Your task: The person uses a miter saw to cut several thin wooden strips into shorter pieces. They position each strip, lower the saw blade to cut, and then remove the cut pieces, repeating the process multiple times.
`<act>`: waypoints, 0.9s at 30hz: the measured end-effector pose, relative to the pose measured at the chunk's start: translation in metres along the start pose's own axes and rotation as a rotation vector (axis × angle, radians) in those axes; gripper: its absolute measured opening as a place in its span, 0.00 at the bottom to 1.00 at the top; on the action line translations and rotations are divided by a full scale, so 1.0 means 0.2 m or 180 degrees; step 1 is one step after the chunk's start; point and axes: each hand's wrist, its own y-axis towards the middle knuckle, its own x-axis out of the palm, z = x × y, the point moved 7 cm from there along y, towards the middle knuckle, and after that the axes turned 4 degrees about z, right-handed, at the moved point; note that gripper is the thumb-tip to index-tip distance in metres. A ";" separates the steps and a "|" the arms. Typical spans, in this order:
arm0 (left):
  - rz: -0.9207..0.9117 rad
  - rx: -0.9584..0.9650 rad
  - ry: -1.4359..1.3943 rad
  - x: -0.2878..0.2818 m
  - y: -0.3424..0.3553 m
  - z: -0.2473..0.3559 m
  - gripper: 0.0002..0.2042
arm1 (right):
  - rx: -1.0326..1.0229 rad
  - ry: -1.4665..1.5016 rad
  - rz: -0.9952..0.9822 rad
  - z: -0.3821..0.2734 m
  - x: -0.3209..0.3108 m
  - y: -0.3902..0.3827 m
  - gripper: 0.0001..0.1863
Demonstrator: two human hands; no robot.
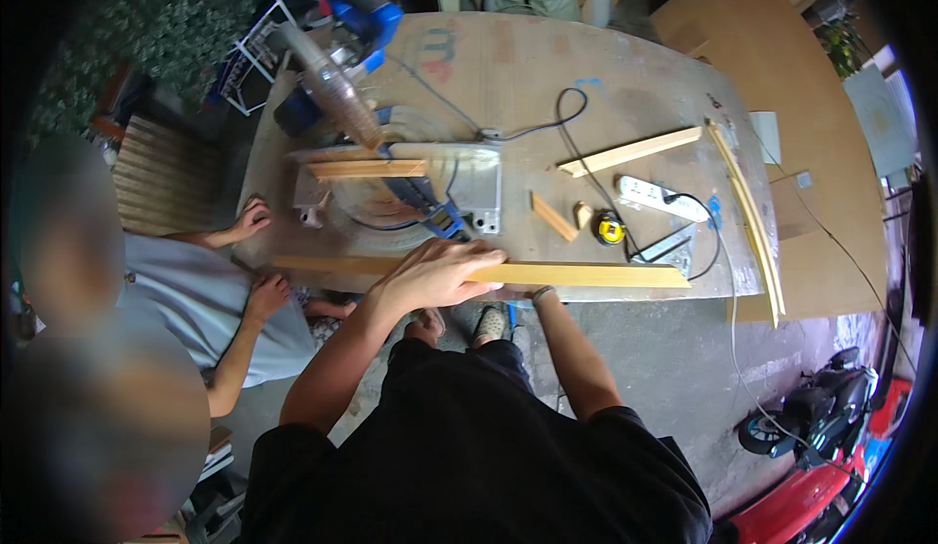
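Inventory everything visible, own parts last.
table: 1, tan, centre
saw: 1, blue, table's left
short strip: 1, tan, on saw
long strip: 1, tan, near edge
far strip: 1, tan, behind offcuts
edge strips: about 2, tan, right
offcuts: 2, tan, beside tape
tape: 1, yellow, beside square
power strip: 1, white, beside square
square: 1, silver, table's right
cables: 2+, black, white, right
board: 1+, brown, right
motorbikes: 2+, black, red, lower right
foliage: uncounted, green, upper left
co-worker: 1+, grey shirt, left
own shirt: 1, black, bottom
left hand: 1, bare, on long strip
right hand: 1, mostly hidden, near edge
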 end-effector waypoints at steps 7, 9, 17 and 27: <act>-0.0462 -0.0187 0.0244 -0.11 -0.10 -0.24 0.20 | 0.1090 0.0757 -0.0200 0.13 0.14 -0.02 0.18; -0.0566 -0.0103 0.0207 -0.12 -0.09 -0.34 0.21 | -0.0279 -0.0294 0.1159 0.22 0.10 -0.07 0.23; -0.0644 -0.0715 0.0190 -0.27 -0.43 -0.95 0.23 | 0.1156 -0.0278 0.1034 -0.12 0.12 -0.02 0.35; -0.0596 -0.0618 0.0343 -0.35 -0.47 -1.36 0.22 | 0.1803 0.0870 0.0732 -0.05 0.12 0.05 0.29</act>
